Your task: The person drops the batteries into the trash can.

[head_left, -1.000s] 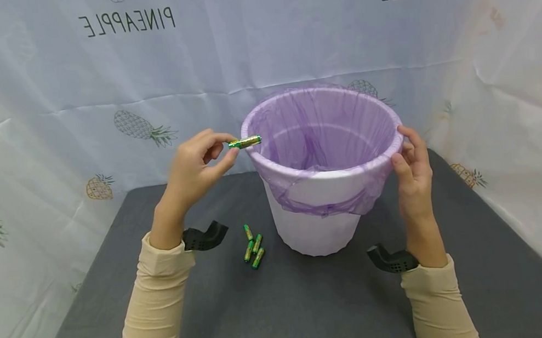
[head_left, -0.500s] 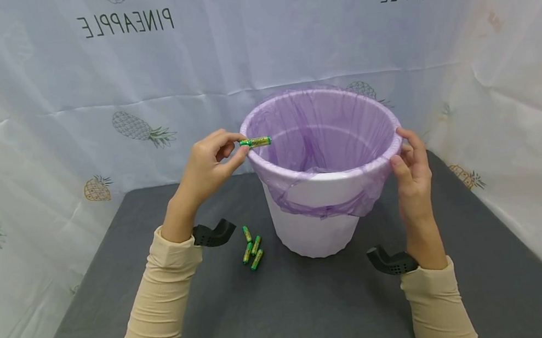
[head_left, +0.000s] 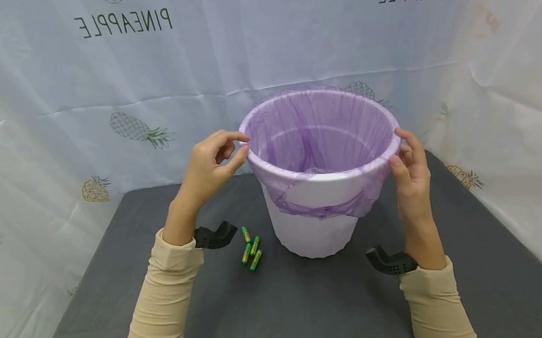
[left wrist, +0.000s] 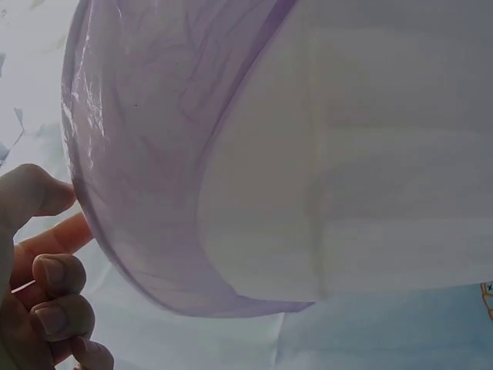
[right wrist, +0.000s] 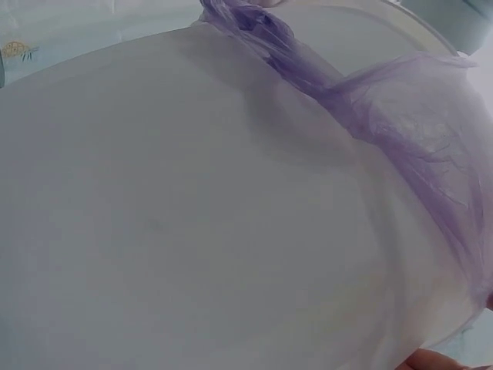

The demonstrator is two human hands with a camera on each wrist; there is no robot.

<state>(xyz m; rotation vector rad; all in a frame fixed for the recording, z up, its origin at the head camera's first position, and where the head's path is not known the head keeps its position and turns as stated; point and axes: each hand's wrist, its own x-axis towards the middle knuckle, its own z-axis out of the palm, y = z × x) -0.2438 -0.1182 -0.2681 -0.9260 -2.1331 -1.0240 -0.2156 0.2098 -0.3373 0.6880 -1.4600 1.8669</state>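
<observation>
A white trash can [head_left: 314,233] stands upright, with a thin purple bag [head_left: 293,147] lining it and folded over its rim. At the left rim is my left hand [head_left: 211,161], thumb and forefinger apart with nothing between them. The left wrist view shows its fingertips [left wrist: 58,196] right by the bag-covered edge. My right hand [head_left: 414,192] grips the rim on the opposite side, thumb outside; in the right wrist view only bits of its fingers [right wrist: 435,361] show. Several green AAA-size batteries [head_left: 256,260] lie to the left of the can. The can's bottom inside is hidden.
A dark grey cloth covers the table [head_left: 286,316]. Behind and on both sides hangs a white curtain [head_left: 204,49] with a pineapple print. Black wrist mounts [head_left: 216,235] sit on both forearms.
My left hand moved right to the rim with a battery, then let it go; that battery is out of sight. My right hand keeps its grip on the rim.
</observation>
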